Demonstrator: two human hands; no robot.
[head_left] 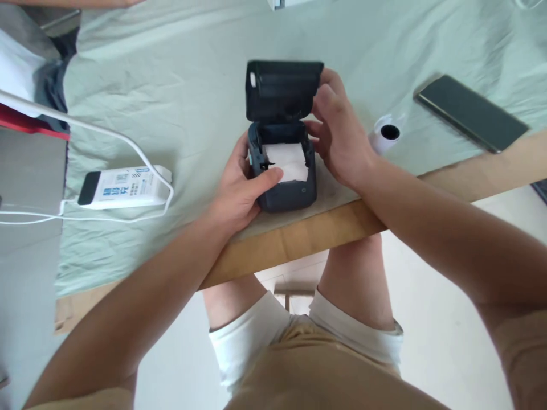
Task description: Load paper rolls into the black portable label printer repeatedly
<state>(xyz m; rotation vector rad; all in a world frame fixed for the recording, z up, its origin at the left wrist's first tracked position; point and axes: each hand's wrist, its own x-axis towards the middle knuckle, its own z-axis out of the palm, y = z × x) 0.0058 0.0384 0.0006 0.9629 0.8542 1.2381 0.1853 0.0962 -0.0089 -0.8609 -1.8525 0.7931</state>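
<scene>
Resting in left hand point(241, 191), open printer point(288, 196)

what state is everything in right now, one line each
printer: open, held
lid: raised
paper: inside printer, edges ragged
left hand: gripping printer, thumb on paper
right hand: at lid's right edge
roll: on cloth, dark core showing
phone: lying flat, dark
cable: draped over white box
cloth: wrinkled

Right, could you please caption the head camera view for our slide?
Left hand steadies a small dark printer-like device while the right hand touches its raised lid.
</scene>
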